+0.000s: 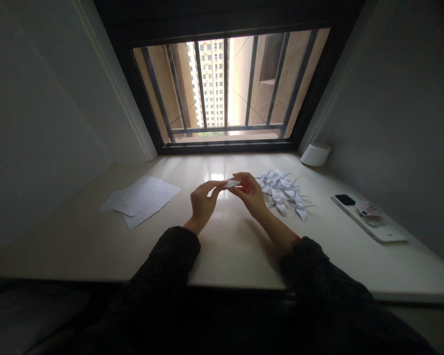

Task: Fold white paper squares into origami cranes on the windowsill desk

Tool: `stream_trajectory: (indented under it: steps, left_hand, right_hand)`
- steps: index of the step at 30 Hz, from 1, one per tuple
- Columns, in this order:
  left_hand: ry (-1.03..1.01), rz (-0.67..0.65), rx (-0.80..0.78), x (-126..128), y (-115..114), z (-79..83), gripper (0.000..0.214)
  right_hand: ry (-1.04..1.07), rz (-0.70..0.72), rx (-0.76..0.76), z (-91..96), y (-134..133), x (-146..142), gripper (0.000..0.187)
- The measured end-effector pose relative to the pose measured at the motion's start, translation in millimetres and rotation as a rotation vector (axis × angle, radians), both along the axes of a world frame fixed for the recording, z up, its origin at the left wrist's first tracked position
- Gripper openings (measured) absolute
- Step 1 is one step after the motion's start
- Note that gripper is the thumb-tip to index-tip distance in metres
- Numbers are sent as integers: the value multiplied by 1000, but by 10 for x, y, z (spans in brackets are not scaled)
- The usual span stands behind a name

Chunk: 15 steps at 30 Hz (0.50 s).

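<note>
Both my hands meet above the middle of the white sill, holding a small folded piece of white paper between them. My left hand pinches its left end between thumb and fingertips. On the other side, my right hand grips the right end with thumb and forefinger. The folds are too small to make out in detail. Just beyond my right hand lies a heap of folded white paper cranes. Loose sheets of white paper overlap one another on the left.
A white phone with a round grip on its back lies at the right. Against the right wall stands a white cup-like object. The barred window closes off the back, and the sill's front edge runs near my body.
</note>
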State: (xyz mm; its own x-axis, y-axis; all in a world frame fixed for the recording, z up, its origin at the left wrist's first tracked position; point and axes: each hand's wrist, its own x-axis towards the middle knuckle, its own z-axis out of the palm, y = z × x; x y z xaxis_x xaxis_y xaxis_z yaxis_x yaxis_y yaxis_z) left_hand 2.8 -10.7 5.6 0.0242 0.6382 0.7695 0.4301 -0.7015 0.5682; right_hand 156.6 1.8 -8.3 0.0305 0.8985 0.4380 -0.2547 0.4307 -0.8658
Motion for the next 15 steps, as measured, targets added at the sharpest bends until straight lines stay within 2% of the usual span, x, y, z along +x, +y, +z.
stream_trajectory:
  steps: [5, 15]
  left_hand:
    - [8, -23, 8, -10, 10, 2, 13]
    - [-67, -88, -43, -8, 6, -1, 13]
  right_hand:
    - [-76, 20, -3, 12, -9, 34, 23]
    - [-135, -64, -20, -17, 1, 75, 15]
